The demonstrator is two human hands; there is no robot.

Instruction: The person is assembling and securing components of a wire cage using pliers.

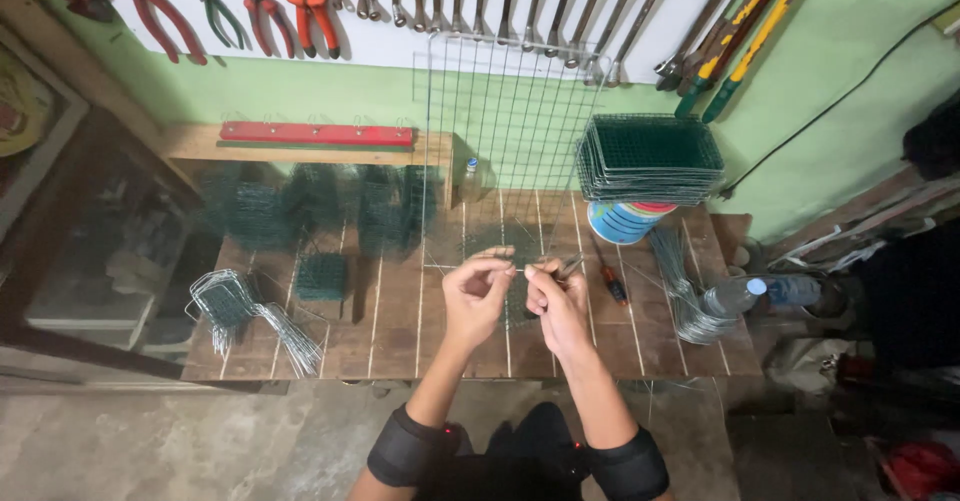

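Left hand (476,294) and right hand (556,301) pinch thin wire (520,272) over slatted wooden workbench (400,331) | stacked green mesh panels (650,156) finished | loose wire bundle (690,301) remains, apparently

Single head view, looking steeply down and forward over workbench (400,341) toward tool wall (400,51). Hands (515,296) near, centre frame; floor at bottom edge. No second view to overlap.

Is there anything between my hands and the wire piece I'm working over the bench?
Nothing visible. The left hand and right hand both pinch the thin wire piece above the wooden bench. The screwdriver lies just to the right, clear of the grip.
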